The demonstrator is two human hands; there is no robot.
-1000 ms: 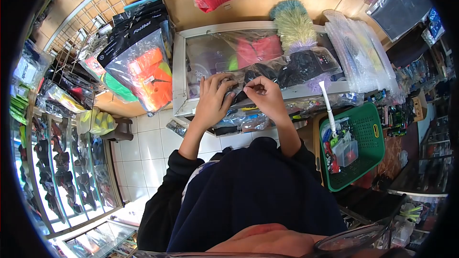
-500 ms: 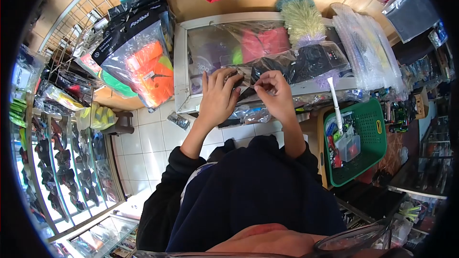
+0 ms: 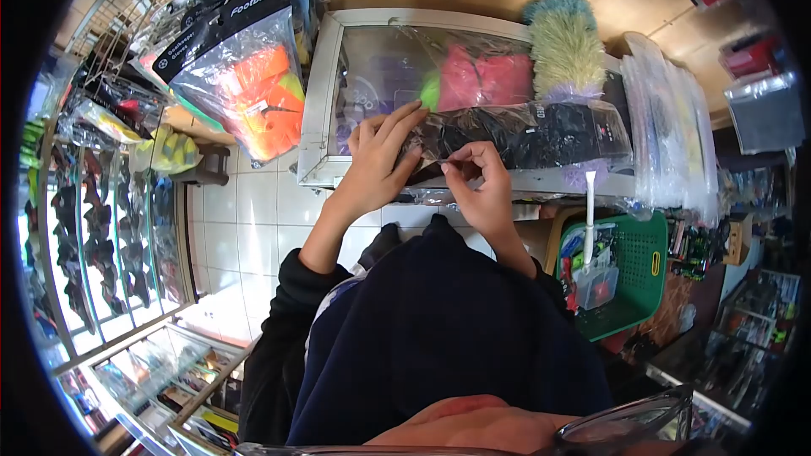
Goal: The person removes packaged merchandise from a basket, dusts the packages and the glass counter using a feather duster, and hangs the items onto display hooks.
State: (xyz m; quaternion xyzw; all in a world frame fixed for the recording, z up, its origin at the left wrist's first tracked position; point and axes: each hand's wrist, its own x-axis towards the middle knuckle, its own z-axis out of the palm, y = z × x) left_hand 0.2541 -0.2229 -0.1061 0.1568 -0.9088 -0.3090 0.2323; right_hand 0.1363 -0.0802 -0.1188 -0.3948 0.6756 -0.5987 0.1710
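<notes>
A long black item in a clear plastic bag [image 3: 515,137] lies along the front of the glass-topped case [image 3: 317,93]. My left hand [image 3: 378,159] rests at the bag's left end, fingers stretched out and thumb apart. Close beside it, my right hand [image 3: 481,190] pinches the bag's edge between thumb and forefinger. Just behind the black item is a pink item in clear plastic [image 3: 487,78]. A feather duster [image 3: 564,46] with a white handle lies across the case, partly under the bagged black item.
Packaged orange goalkeeper gloves [image 3: 262,101] hang at the left. A stack of clear plastic sleeves [image 3: 667,127] lies on the right. Below it stands a green basket [image 3: 629,287] holding small goods. White floor tiles [image 3: 253,203] show at the left, beside a dark stool [image 3: 211,165].
The camera view has shifted, and the case sits a little differently in it. My right hand has come lower and closer to my left, still pinching the bag's edge.
</notes>
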